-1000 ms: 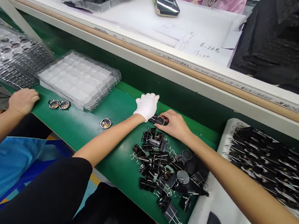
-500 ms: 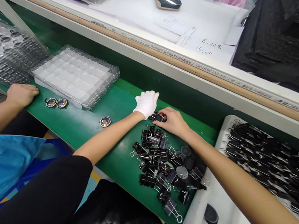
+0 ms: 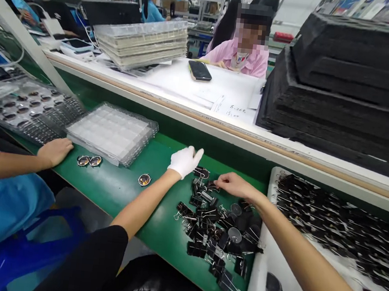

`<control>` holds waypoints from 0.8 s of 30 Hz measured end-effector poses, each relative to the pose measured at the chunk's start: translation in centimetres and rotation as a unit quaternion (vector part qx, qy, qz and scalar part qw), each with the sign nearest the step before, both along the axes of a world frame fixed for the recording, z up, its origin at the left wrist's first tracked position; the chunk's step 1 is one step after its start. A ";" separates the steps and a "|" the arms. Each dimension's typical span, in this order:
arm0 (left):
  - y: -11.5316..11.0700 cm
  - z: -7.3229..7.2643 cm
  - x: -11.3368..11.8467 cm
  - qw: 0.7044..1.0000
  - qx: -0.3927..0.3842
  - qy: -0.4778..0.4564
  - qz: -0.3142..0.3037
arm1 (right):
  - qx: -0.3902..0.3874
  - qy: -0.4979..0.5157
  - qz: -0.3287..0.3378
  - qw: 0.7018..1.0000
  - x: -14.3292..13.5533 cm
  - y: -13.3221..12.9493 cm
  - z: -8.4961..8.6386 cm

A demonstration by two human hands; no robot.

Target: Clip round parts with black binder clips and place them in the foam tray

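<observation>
My left hand (image 3: pixel 185 161), in a white glove, reaches over the green bench beside a round part with a black clip (image 3: pixel 201 172). Its thumb and fingers show partly spread at the top; whatever lies under the palm is hidden. Bare and pinched, my right hand (image 3: pixel 234 184) is at a black binder clip (image 3: pixel 213 186) at the upper edge of the clip pile (image 3: pixel 208 214). Round dark discs (image 3: pixel 234 235) lie among the clips. To the left of my gloved arm sits a round watch-like part (image 3: pixel 144 179).
Clear stacked trays (image 3: pixel 110 132) and two round parts (image 3: pixel 89 160) lie left, near a co-worker's hand (image 3: pixel 55 151). A white tray (image 3: pixel 260 282) of black parts stands right. The shelf edge (image 3: pixel 217 125) runs behind, with black foam stacks (image 3: pixel 352 97) beyond.
The view has tilted up. My right hand has moved off the round part beside my left glove to a clip at the pile's edge. The glove's thumb and fingers look more spread.
</observation>
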State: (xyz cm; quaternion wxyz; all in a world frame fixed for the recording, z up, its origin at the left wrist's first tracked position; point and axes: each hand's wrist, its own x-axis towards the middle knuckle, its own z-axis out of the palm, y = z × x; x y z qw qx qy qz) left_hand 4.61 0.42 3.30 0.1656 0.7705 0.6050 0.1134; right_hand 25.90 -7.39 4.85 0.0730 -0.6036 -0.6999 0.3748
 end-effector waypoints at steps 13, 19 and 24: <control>-2.0 -2.8 -0.8 0.997 -0.008 0.023 -0.067 | 0.298 -0.016 0.134 0.945 0.2 -4.4 0.5; -1.7 -3.3 -0.7 0.998 -0.002 -0.006 -0.056 | 0.361 -0.030 0.224 0.905 2.1 -6.1 -1.2; -1.5 -3.2 -0.8 0.999 -0.005 -0.036 -0.018 | 0.351 0.014 0.006 0.936 1.6 -5.9 -1.2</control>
